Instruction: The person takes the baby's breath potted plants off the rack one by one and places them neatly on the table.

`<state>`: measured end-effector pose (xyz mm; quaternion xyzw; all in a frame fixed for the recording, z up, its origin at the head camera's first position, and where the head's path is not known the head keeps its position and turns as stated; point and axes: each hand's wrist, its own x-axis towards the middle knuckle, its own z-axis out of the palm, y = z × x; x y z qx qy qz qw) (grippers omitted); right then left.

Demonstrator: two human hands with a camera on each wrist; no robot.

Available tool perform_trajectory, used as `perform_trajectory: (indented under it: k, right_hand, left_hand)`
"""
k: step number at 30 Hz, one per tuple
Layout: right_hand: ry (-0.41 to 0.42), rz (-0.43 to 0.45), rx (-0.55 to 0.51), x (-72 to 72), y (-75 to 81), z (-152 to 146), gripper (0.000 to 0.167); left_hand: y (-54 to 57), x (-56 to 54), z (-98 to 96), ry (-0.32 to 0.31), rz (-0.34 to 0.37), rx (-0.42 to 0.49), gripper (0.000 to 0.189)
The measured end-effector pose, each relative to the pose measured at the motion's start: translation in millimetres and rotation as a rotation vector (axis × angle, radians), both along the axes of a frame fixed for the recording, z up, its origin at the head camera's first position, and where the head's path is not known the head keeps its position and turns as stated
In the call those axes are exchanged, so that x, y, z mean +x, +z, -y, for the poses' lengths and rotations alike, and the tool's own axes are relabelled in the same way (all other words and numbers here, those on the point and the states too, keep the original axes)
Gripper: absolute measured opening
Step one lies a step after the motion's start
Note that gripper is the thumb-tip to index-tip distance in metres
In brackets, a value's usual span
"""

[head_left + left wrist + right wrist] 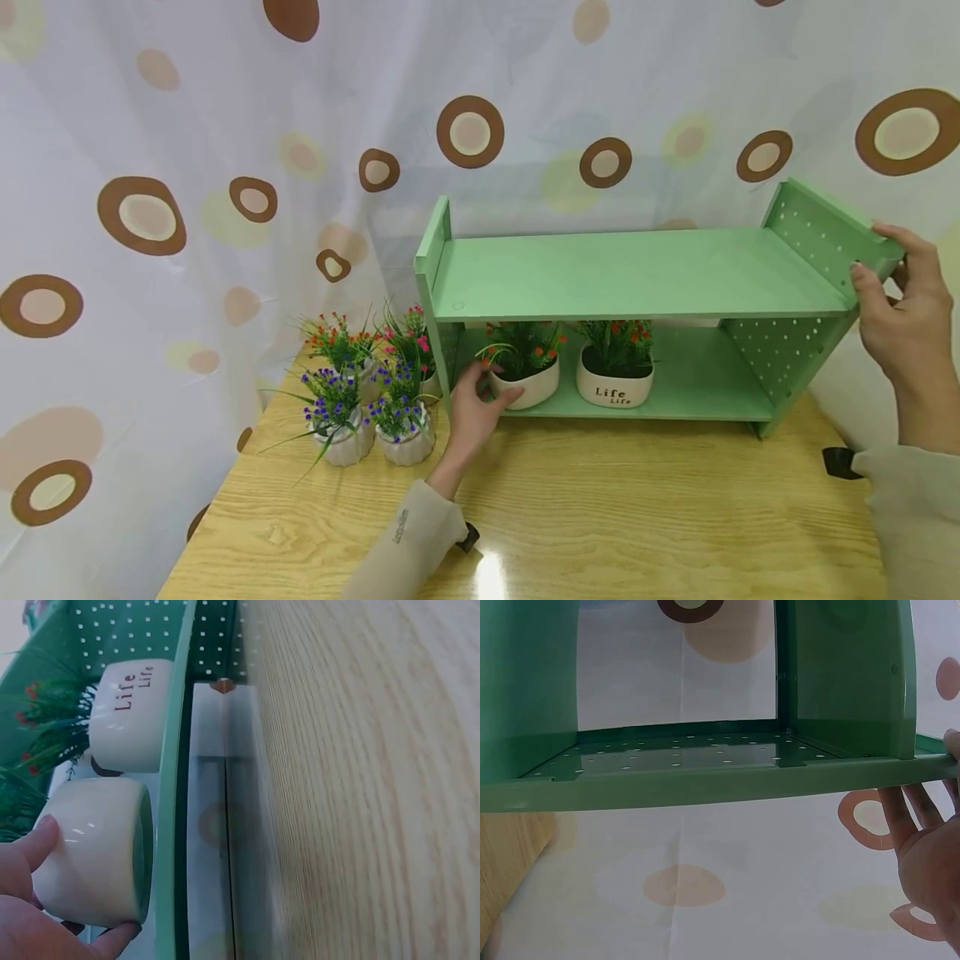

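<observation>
A green two-tier shelf (637,271) with perforated side panels stands on the wooden table. My left hand (474,412) grips a white pot with orange-red flowers (536,387) at the left end of the lower tier. In the left wrist view, thumb and fingers hold that pot (90,855), which looks slightly tilted. Just right of it sits a second white flowerpot (615,389), marked "Life". My right hand (911,312) holds the upper front edge of the shelf's right side panel, thumb in front; in the right wrist view its fingers (900,814) wrap that edge.
Left of the shelf, several small white pots stand close together, including a blue-flowered pot (345,442) and another blue-flowered pot (405,446). Behind hangs a patterned curtain (300,108). The wooden table (637,508) extends in front of the shelf.
</observation>
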<state>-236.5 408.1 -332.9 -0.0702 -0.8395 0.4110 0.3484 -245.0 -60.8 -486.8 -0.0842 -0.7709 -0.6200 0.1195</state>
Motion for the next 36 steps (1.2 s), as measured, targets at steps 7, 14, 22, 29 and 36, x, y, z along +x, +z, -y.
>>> perform_trajectory:
  k: [7, 14, 22, 29, 36]
  right_hand:
    - [-0.010, 0.019, 0.007, 0.1, 1.6, 0.5, 0.053]
    - [-0.007, 0.009, 0.002, -0.2, 1.6, 0.9, 0.053]
    - [-0.019, 0.022, 0.002, 0.0, 0.7, 0.7, 0.052]
    - [-0.011, 0.039, -0.002, 0.4, -0.3, -1.0, 0.053]
    - [0.001, 0.032, 0.022, 2.1, -0.3, -1.4, 0.054]
  left_hand:
    - [-0.2, 11.3, 5.4, -0.040, -0.015, 0.071, 0.034]
    - [0.3, 24.7, 10.9, -0.057, -0.013, 0.044, 0.035]
    - [0.2, 39.7, 12.8, -0.077, -0.004, 0.031, 0.036]
    - [-6.1, 55.2, 17.9, -0.099, 0.007, 0.043, 0.036]
    - [-14.4, 67.0, 27.5, -0.111, 0.041, 0.041, 0.046]
